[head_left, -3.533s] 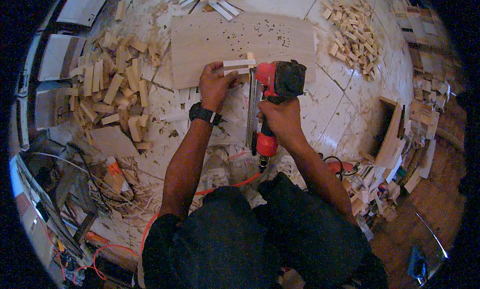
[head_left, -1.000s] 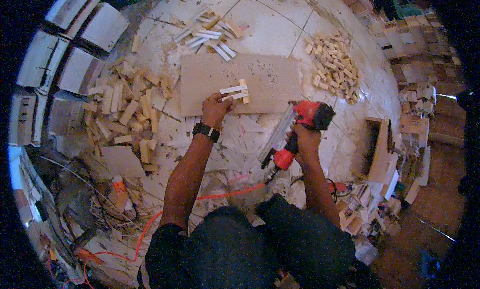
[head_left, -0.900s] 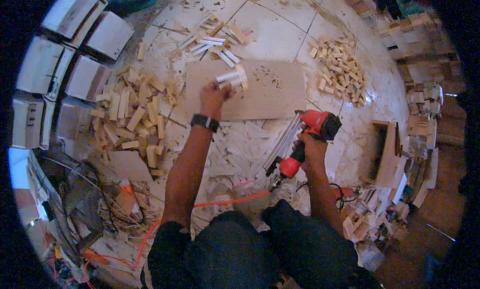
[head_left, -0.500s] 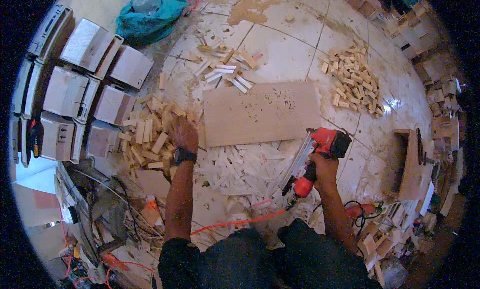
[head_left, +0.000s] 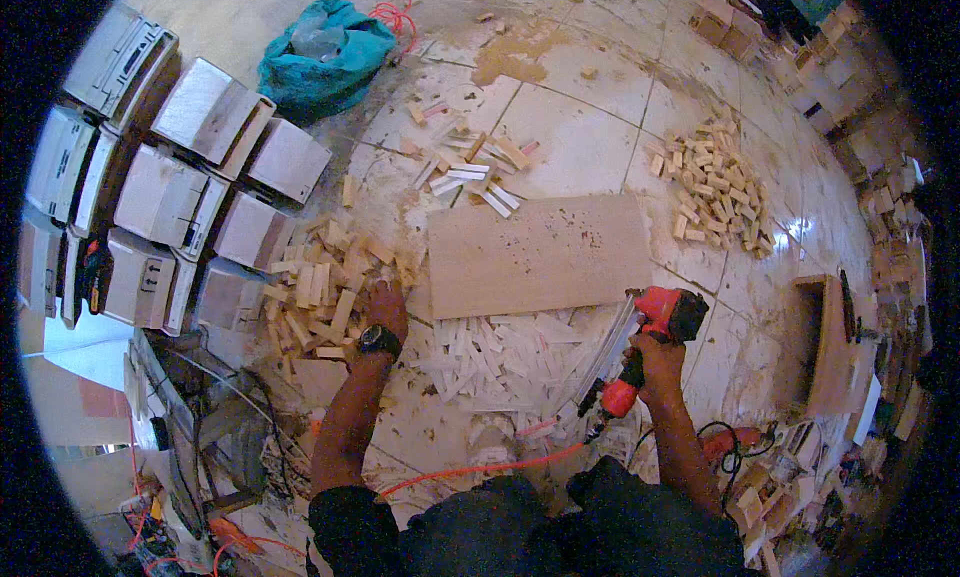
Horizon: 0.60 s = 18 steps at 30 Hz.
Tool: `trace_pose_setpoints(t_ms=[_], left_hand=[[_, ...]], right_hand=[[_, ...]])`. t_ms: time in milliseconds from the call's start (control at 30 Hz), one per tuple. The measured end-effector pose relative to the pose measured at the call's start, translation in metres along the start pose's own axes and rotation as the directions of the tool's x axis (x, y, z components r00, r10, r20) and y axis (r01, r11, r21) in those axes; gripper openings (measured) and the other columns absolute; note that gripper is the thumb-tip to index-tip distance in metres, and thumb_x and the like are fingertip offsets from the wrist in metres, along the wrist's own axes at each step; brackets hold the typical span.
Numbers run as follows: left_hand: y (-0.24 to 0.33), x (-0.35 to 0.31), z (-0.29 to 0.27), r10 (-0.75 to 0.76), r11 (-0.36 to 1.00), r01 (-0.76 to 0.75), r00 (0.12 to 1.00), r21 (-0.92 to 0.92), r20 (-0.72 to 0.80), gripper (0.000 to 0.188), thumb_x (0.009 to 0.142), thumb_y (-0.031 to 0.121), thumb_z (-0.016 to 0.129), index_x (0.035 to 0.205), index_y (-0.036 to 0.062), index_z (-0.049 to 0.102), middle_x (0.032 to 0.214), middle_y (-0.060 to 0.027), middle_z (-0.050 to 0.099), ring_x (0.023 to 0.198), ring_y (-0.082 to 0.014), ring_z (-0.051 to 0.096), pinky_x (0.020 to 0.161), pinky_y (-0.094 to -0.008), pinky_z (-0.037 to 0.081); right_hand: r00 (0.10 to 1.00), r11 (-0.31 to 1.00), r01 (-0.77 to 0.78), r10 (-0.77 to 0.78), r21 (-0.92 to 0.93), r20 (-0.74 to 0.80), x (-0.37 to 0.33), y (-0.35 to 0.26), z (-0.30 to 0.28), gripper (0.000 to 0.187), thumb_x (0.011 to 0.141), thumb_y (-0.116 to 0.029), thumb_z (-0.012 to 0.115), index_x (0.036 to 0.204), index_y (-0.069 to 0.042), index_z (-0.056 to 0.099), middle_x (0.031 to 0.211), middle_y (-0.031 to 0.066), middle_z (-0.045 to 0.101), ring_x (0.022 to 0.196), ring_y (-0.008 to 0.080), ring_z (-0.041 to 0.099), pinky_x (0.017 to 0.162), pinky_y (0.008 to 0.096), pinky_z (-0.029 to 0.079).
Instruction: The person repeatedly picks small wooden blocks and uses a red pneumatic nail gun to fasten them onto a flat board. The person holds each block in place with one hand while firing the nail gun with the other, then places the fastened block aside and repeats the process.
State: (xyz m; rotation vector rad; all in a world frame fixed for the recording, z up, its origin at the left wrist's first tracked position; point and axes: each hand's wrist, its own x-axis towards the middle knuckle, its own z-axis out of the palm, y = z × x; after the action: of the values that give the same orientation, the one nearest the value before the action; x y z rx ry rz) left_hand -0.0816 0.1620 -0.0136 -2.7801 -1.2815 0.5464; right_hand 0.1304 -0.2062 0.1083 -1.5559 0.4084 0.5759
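The left hand (head_left: 388, 309) is at the block pile (head_left: 317, 283), beside the board (head_left: 490, 282); whether it grasps, I cannot tell. The right hand (head_left: 658, 357) grips the nail gun (head_left: 655, 305). Probably a block is being picked, calling for a sure pinch.

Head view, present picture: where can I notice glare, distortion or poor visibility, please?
Head view: white glare on the pale tiled floor, right of the heaped small tan wooden blocks. Head view: fisheye bending along the stacked pale rectangular boxes at left; black corners. Head view: the bare left hand indistinct at its far end.
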Motion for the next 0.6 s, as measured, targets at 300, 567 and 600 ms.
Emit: trace_pose_setpoints(t_ms=[300, 567, 600], left_hand=[[0.060, -0.018, -0.039, 0.009, 0.523, -0.255, 0.956, -0.813, -0.294, 0.047, 0.071, 0.013, 0.070, 0.115, 0.0031, 0.057, 0.103, -0.0188, 0.064, 0.095, -0.0296, 0.063, 0.083, -0.0384, 0.050], [0.225, -0.005, -0.033, 0.150, 0.516, -0.324, 0.946, -0.793, -0.288, 0.052, 0.066, 0.030, 0.076, 0.105, 0.0003, 0.060, 0.091, -0.0157, 0.064, 0.085, -0.0295, 0.062, 0.079, -0.0386, 0.049], [0.227, -0.005, -0.033, 0.100, 0.550, -0.344, 0.932, -0.761, -0.349, 0.053, 0.066, 0.032, 0.077, 0.105, 0.0001, 0.059, 0.091, -0.0162, 0.064, 0.085, -0.0301, 0.061, 0.079, -0.0391, 0.048]], right_hand=[[0.997, 0.999, 0.048, -0.049, 0.011, 0.052, 0.003, -0.002, -0.003, 0.028, 0.069, 0.002, 0.061, 0.095, -0.005, 0.057, 0.067, 0.0037, 0.054, 0.048, 0.0165, 0.055, 0.044, 0.0306, 0.049], [0.998, 0.999, -0.015, 0.017, -0.035, 0.055, -0.003, -0.001, -0.001, 0.030, 0.071, 0.001, 0.062, 0.101, -0.004, 0.058, 0.068, 0.0039, 0.057, 0.051, 0.0148, 0.055, 0.046, 0.0292, 0.049], [0.997, 0.998, -0.035, 0.038, -0.044, 0.063, -0.003, 0.000, -0.004, 0.030, 0.071, 0.001, 0.062, 0.101, -0.004, 0.058, 0.068, 0.0039, 0.057, 0.051, 0.0147, 0.055, 0.047, 0.0292, 0.049]])
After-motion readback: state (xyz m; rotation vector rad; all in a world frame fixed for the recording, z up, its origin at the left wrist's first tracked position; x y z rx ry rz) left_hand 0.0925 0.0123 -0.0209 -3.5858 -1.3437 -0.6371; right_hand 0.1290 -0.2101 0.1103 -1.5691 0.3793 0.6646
